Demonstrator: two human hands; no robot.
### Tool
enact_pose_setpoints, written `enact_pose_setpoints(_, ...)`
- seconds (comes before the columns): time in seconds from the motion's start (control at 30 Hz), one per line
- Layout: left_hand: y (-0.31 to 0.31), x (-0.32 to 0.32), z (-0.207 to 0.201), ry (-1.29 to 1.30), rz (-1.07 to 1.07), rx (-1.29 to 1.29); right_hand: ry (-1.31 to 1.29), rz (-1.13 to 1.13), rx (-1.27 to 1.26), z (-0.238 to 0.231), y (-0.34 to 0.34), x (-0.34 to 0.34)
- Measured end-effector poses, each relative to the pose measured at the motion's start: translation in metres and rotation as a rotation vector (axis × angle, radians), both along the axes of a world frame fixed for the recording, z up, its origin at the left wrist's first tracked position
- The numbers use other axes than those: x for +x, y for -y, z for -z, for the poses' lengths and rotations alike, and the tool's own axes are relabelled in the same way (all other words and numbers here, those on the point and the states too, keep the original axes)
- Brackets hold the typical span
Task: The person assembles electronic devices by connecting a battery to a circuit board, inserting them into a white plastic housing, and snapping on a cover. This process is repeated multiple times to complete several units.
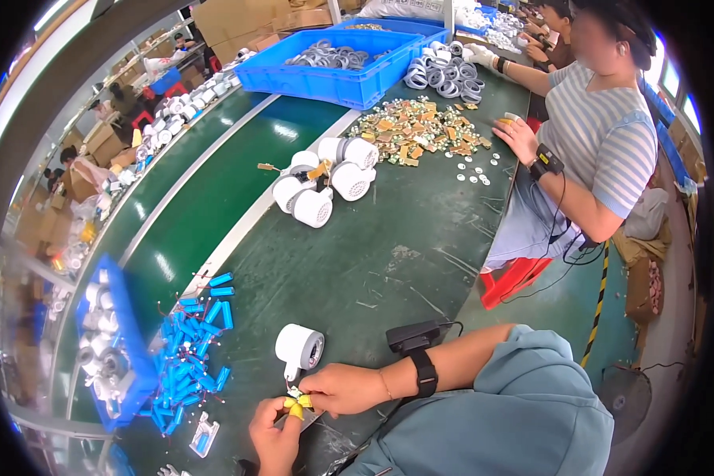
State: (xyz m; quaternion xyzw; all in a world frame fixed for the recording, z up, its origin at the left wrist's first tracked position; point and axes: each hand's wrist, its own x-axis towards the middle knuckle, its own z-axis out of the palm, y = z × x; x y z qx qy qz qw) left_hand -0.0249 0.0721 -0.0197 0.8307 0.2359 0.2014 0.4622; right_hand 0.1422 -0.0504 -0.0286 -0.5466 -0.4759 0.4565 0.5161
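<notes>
Close together at the front of the bench, my left hand (274,438) and my right hand (343,389) pinch with yellow-covered fingertips. Between them shows a small white piece (294,392) with thin wire; the fingers hide most of it. Just beyond stands a white and grey cylindrical housing (299,346) with a short stem pointing toward my fingers. To the left lies a heap of blue cylindrical battery cells (186,357) with thin leads. A white bracket holding a blue cell (204,435) rests near the left hand.
A blue bin (123,349) of white parts stands far left. Several white housings (312,208) cluster mid-bench. Farther back lie small circuit boards (420,131), grey rings (444,75) and a large blue crate (317,79). A co-worker (587,119) sits on a red stool (516,282) at right.
</notes>
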Motion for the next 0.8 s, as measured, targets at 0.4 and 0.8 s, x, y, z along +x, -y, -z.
enact_pose_setpoints(0.4, -0.004, 0.000, -0.005, 0.023, 0.024, 0.222, -0.057, -0.078, -0.081, -0.001, -0.005, 0.003)
enact_pose_setpoints(0.8, -0.004, 0.000, 0.003, 0.111, 0.038, 0.296, 0.133, -0.053, -0.108, -0.005, -0.003, 0.002)
